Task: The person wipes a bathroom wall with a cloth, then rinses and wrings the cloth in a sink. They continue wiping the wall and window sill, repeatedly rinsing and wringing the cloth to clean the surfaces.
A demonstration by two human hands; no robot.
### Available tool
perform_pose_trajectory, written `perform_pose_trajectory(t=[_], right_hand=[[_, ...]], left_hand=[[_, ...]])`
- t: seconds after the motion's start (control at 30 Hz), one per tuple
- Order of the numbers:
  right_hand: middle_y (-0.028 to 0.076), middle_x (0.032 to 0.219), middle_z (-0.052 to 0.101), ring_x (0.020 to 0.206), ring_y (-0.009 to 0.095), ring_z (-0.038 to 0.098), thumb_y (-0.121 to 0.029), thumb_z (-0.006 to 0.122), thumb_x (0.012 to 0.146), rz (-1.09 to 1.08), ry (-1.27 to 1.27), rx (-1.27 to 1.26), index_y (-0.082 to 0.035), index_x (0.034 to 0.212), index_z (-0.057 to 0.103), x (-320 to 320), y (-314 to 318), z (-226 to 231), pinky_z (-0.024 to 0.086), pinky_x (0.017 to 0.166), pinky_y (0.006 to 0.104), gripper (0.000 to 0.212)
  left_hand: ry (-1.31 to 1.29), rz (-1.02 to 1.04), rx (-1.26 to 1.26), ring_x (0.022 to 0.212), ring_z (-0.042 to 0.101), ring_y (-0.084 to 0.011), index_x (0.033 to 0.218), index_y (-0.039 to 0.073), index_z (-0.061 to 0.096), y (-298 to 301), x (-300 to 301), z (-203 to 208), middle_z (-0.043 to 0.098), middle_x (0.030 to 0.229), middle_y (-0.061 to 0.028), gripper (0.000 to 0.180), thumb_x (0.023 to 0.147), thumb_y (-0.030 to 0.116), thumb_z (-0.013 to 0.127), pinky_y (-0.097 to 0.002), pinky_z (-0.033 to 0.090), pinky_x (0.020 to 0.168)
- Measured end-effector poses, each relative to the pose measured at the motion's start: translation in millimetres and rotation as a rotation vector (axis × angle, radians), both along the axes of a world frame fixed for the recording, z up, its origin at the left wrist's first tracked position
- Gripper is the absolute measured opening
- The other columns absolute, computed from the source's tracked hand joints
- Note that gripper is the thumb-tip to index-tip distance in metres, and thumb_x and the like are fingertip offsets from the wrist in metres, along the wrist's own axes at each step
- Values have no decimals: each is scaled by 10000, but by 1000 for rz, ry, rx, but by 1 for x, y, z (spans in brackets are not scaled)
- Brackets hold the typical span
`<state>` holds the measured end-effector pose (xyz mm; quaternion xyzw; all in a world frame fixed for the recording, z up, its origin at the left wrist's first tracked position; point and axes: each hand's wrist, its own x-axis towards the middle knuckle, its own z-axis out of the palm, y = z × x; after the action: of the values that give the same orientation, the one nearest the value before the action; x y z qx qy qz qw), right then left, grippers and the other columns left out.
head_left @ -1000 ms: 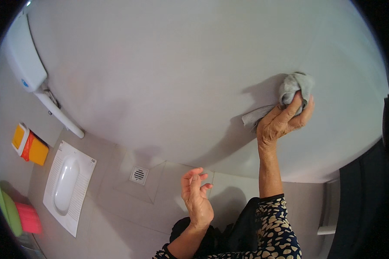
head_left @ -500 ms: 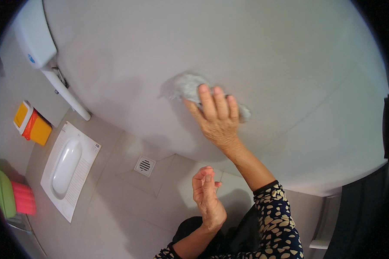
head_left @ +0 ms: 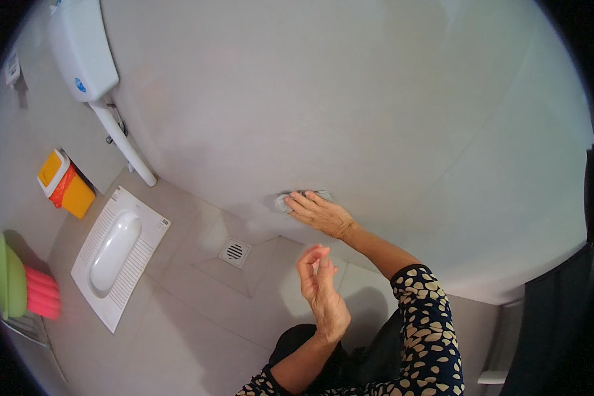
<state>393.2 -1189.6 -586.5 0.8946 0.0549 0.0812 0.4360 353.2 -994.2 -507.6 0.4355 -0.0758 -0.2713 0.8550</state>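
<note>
My right hand (head_left: 321, 214) presses a grey cloth (head_left: 282, 203) flat against the pale wall (head_left: 389, 119), low down near where it meets the floor. Its fingers lie over the cloth, which shows past the fingertips and above the knuckles. Held in front of my body, my left hand (head_left: 323, 290) is raised with its fingers curled in and the thumb against them. Nothing shows in it, and it touches neither the wall nor the cloth.
A white squat toilet (head_left: 153, 231) is set in the tiled floor at left, below a cistern (head_left: 82, 49) with a white pipe (head_left: 122, 142). Nearby stand a yellow bin (head_left: 78, 198), a green basin (head_left: 13, 277) and a pink tub (head_left: 43, 294). A square drain (head_left: 235, 252) lies in the floor.
My right hand has brought the cloth down the wall, closer to the floor. My left hand stays nearly where it was. The whole view has shifted slightly.
</note>
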Motion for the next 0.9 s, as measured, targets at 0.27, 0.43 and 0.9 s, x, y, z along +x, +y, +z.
perform_pose_trajectory(t=[0.27,0.43,0.9], right_hand=[[29,1350,441,1249,252,377,-152,545,837,-41,-819,-57,-241,1162,572,-27,-1,124,270,1032,416,338],[49,1329,458,1231,272,398,-140,523,872,-125,-1240,-222,-296,1076,630,31,0,163,258,1035,413,279],[13,1420,316,1319,208,272,-274,493,852,75,-403,55,-193,1259,493,126,16,51,213,1076,410,415]], left_hand=[[71,-8,-31,1042,453,-105,1051,99,531,6,10,4,493,1167,-11,202,922,249,486,-285,365,793],[147,21,-29,1053,452,-113,1054,93,533,2,19,-5,483,1188,-23,198,922,233,484,-286,367,800],[137,99,-18,1063,430,-127,1055,71,524,-2,36,-9,464,1197,-52,223,921,242,474,-286,352,816]])
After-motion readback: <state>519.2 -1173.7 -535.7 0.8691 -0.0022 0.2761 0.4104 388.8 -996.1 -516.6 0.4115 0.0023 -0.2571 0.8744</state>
